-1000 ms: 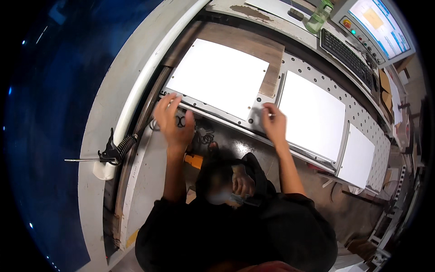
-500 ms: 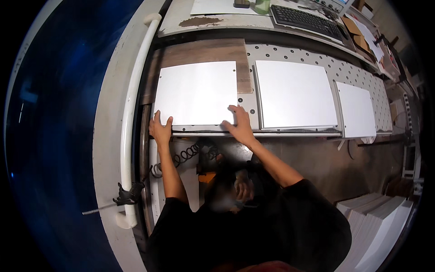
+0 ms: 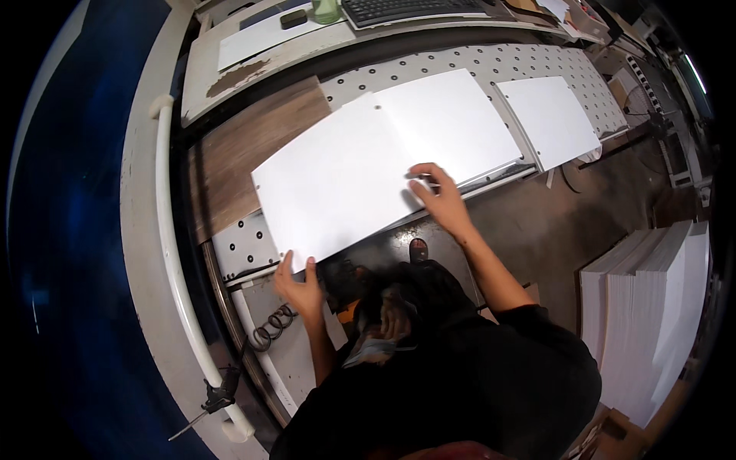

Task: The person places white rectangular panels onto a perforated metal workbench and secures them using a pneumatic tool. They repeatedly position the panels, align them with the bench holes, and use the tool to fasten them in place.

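Note:
A white rectangular panel (image 3: pixel 333 180) with small holes near its corners lies tilted, its right part overlapping a second white panel (image 3: pixel 452 115). My left hand (image 3: pixel 300 290) grips its near left corner, thumb and fingers at the edge. At its near right corner, my right hand (image 3: pixel 442 201) has curled fingers and thumb on the edge; the undersides of both grips are hidden. Beneath the far left side lies a brown wood-grain board (image 3: pixel 261 146). A third, smaller white panel (image 3: pixel 548 119) rests farther right.
The perforated bench top (image 3: pixel 399 73) carries the panels. A white rail (image 3: pixel 178 253) with a black-handled tool (image 3: pixel 220 391) runs along the left. Behind are a keyboard (image 3: pixel 414 11) and a dark small device (image 3: pixel 294 19). Stacked white panels (image 3: pixel 636 307) stand lower right; a coiled hose (image 3: pixel 270 330) hangs below.
The held panel has shifted right and toward me, off most of the wood-grain board and onto the second panel's left part. Both hands moved with it. The whole view has turned.

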{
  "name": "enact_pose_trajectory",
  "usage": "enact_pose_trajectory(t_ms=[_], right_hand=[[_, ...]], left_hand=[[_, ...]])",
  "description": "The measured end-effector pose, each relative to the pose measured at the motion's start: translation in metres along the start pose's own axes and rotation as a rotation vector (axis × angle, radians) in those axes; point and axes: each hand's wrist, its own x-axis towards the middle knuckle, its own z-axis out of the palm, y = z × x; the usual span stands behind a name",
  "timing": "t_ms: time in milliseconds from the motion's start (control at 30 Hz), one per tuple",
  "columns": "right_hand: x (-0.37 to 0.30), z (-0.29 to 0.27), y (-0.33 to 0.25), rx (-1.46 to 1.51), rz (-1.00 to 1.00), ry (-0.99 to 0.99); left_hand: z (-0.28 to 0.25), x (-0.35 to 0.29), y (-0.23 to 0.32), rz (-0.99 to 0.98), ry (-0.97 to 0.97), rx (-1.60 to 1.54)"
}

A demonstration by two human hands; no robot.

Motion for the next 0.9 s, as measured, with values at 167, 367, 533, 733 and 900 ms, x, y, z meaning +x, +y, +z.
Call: enact_pose_trajectory(t_ms=[167, 367, 533, 733, 900], right_hand=[[0.004, -0.113, 0.022, -0.410, 0.037, 0.305], [0.012, -0.127, 0.041, -0.947, -0.370, 0.244], [0.005, -0.090, 0.054, -1.071, -0.184, 0.156], [0.035, -0.126, 0.075, -1.137, -0.093, 0.280], [0.046, -0.141, 0.069, -1.112, 0.031, 0.222]], left_hand=[[0.034, -0.028, 0.078, 0.180, -0.267, -0.213], [0.042, -0.002, 0.175, 0.316, -0.647, -0.450], [0.050, 0.003, 0.192, 0.412, -0.651, -0.400], [0.057, -0.011, 0.180, 0.247, -0.772, -0.520], [0.066, -0.009, 0.173, 0.135, -0.722, -0.573]])
